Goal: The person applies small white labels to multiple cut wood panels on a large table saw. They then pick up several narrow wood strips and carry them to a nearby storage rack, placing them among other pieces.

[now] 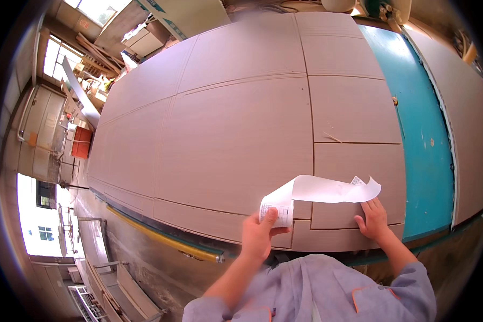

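Observation:
My left hand (258, 234) is closed on a strip of white printed labels (327, 190), thumb on top of the printed part. From there the strip loops up and to the right, its free end curling above my right hand (374, 219). That hand lies with its fingers stretched out on a small greyish-pink panel (338, 214); its fingertips are partly hidden by the paper. Beneath both hands, cut panels (236, 139) of the same colour lie flat, parted by dark straight grooves.
A turquoise board surface (421, 134) borders the panels on the right, with another pale panel (461, 96) beyond. A thin wood sliver (333, 137) rests on one panel. Along the left front runs a yellow rail (163, 233). A red box (81, 142) stands at the far left.

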Available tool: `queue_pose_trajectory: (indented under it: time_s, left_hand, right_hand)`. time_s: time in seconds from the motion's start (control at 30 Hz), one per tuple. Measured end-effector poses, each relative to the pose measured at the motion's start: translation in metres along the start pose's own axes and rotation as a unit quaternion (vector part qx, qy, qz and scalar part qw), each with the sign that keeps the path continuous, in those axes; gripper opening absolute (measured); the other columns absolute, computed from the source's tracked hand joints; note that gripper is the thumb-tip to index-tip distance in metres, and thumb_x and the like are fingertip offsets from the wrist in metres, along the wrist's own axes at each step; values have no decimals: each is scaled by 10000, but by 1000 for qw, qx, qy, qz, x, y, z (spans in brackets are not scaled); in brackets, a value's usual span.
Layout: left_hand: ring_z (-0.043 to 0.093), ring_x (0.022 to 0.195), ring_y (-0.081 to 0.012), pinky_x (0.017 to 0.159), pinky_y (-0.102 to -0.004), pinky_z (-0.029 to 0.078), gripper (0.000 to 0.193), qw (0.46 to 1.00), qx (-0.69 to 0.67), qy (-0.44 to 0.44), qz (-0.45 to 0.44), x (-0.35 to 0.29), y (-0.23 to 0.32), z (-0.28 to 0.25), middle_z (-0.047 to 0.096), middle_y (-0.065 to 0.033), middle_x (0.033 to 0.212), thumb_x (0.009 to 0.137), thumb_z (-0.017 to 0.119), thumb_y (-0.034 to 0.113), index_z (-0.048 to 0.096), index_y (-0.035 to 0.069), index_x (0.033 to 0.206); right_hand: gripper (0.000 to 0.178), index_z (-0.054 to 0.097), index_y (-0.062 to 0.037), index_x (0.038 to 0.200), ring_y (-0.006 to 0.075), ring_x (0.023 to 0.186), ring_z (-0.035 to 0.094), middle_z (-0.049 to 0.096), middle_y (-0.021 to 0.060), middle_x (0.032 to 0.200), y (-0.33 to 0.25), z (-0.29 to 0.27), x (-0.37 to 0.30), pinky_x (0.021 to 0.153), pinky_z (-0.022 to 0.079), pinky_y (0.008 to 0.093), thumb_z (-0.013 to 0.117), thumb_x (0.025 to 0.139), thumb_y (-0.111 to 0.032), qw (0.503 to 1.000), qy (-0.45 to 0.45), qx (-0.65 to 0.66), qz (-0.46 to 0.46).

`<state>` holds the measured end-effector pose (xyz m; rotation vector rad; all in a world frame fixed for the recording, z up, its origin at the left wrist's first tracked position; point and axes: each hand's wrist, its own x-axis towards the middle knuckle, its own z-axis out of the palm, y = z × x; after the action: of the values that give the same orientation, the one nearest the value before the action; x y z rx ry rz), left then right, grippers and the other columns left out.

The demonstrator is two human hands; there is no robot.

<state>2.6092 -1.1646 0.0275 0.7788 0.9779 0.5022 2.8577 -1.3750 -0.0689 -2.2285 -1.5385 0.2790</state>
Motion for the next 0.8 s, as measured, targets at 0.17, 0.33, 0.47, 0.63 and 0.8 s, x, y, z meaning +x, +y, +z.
queue_pose_trajectory:
  time_s: [0.17,0.33,0.47,0.63,0.8]
  left_hand:
    - [637,866,-198,688,-357,576,391,1000,-4,27,3,-9,-18,-15,645,-104,996,914,605,313,598,-41,1080]
    - [630,862,-171,705,-316,571,388,999,-31,32,28,-44,-26,-30,640,-83,994,897,630,322,608,-4,1106]
    - [616,870,-145,719,-305,564,394,996,-51,50,59,-76,-29,-50,634,-71,978,895,627,334,606,-3,1100]
    - [601,876,-119,726,-273,541,405,992,-59,67,91,-111,-35,-84,626,-49,983,893,626,346,599,-1,1099]
    - [607,855,-111,755,-255,515,355,996,-28,20,84,-130,-44,-134,625,-44,979,874,672,281,554,11,1070]
  right_hand:
    - [309,624,-12,983,346,975,600,645,123,979,-53,2,-12,859,489,412,677,682,-61,979,74,126,-140]
    - [271,619,-32,936,331,951,599,635,118,1013,-180,-16,42,807,510,394,702,679,-52,922,178,233,-251]
    - [305,609,-42,975,352,1008,571,599,140,1109,-229,-9,45,846,489,411,730,713,-143,909,161,253,-290]
    - [360,619,-66,978,329,1046,560,607,111,1112,-262,14,33,867,469,435,767,683,-208,897,136,266,-326]
    - [320,661,-103,908,258,975,604,657,46,1019,-294,35,13,838,469,408,779,624,-189,909,114,197,-348]
